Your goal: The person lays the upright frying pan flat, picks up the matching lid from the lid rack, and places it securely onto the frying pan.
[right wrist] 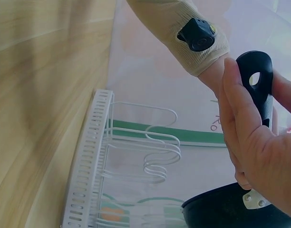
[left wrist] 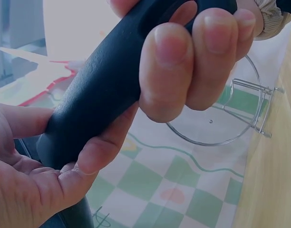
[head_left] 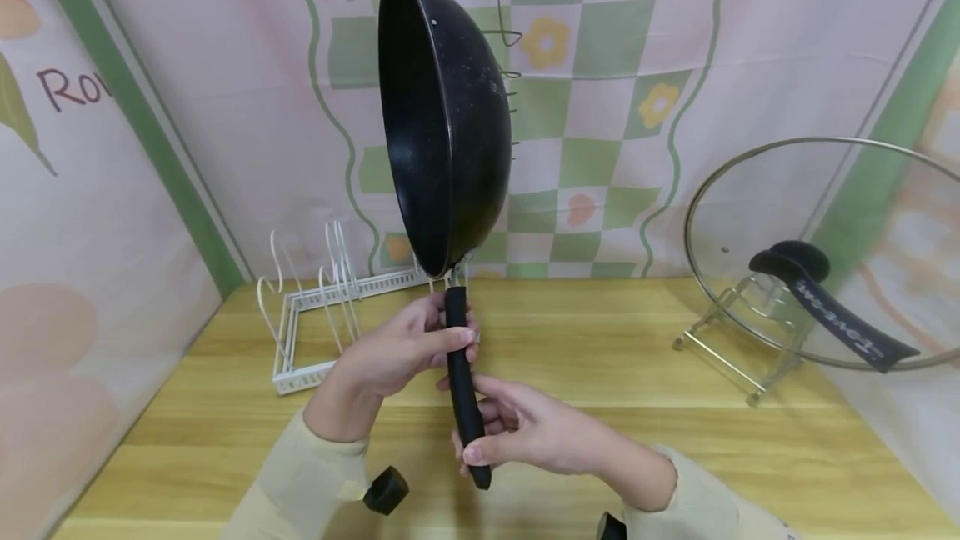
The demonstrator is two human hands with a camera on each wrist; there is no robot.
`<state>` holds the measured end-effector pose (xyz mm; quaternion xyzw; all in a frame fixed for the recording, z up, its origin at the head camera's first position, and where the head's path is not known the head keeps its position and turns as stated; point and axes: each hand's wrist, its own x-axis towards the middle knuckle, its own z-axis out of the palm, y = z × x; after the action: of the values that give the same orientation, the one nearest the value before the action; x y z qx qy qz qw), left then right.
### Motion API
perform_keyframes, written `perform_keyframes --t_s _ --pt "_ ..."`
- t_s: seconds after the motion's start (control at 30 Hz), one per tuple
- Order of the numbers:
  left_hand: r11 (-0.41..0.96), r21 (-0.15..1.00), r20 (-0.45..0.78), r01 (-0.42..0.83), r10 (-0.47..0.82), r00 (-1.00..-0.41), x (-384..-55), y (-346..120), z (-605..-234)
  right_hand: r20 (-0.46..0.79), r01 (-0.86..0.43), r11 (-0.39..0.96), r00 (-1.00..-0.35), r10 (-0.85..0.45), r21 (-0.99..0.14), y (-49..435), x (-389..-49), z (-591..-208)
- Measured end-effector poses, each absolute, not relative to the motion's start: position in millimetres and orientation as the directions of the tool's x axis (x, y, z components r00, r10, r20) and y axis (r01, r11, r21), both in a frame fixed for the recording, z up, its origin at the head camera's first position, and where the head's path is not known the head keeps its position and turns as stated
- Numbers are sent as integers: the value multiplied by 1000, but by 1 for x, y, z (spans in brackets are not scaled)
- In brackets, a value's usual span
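A black wok (head_left: pixel 472 115) is held up on its side above the table, its bowl at the top and its opening turned left. Its long black handle (head_left: pixel 463 382) points down toward me. My left hand (head_left: pixel 405 344) grips the handle near the bowl, thumb across the front. Lower down, my right hand (head_left: pixel 532 427) pinches the handle close to its end. In the left wrist view the fingers of both hands wrap the handle (left wrist: pixel 98 80). The right wrist view shows the hole in the handle's end (right wrist: pixel 255 71) and a riveted metal bracket (right wrist: pixel 255 199) at the bowl.
A white wire rack (head_left: pixel 307 307) with upright loops stands on the wooden table (head_left: pixel 585 340) at the left, behind my left hand. To the right, a large glass lid (head_left: pixel 720 215) with a black knob leans on a metal stand (head_left: pixel 723 357). Patterned cloth (head_left: pixel 585 107) hangs behind.
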<state>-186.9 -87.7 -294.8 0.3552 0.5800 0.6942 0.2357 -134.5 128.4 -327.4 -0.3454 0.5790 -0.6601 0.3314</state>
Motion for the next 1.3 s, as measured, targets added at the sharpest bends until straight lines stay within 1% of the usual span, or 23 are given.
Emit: perform_keyframes --t_s 0.17,0.37,0.53,0.8,0.97,1.3 --pt "-231 970 226 77 738 -636 -188 -84 -293 88 22 -120 -549 -831 -993 131 -134 -327" --pt "-238 969 229 71 744 -628 -190 -78 -294 133 12 -167 -549 -825 -986 134 -134 -329" --pt "-232 971 213 54 746 -631 -193 -70 -295 140 14 -179 -565 -813 -984 139 -135 -333" --pt "-220 975 194 40 745 -638 -196 -58 -295 144 -24 -161 -595 -791 -987 147 -134 -335" --pt "-235 971 209 42 751 -627 -197 -54 -298 157 -47 -161 -603 -782 -986 150 -133 -338" --pt "-243 968 232 66 755 -614 -198 -47 -300 152 -46 -159 -632 -760 -986 155 -134 -342"
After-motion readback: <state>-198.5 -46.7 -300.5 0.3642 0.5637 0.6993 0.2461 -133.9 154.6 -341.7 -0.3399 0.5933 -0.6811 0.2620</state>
